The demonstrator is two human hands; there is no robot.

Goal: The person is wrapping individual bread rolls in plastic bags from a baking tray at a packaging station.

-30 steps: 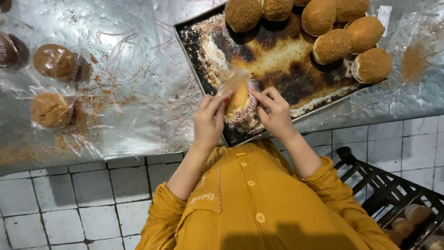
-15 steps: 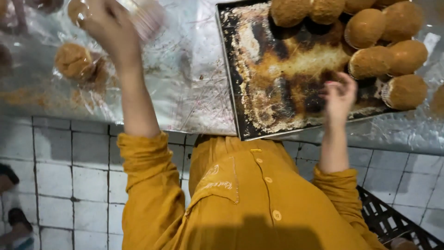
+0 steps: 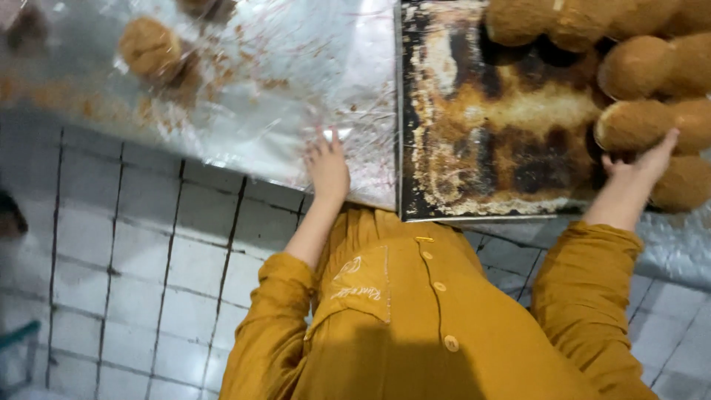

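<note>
While right hand (image 3: 635, 167) cups a bun (image 3: 635, 124) at 3 o'clock on the tray (image 3: 474, 148), left hand (image 3: 326, 167) rests flat, empty, on the plastic-covered desk (image 3: 296, 89).

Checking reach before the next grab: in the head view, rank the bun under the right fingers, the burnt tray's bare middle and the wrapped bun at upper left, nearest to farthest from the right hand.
1. Bun, at the right hand.
2. Tray, leftward.
3. Wrapped bun, far left.

wrapped bun (image 3: 150, 48) on plastic sheet (image 3: 296, 89) | white tiled floor (image 3: 111, 281) | mustard shirt (image 3: 415, 326)
</note>
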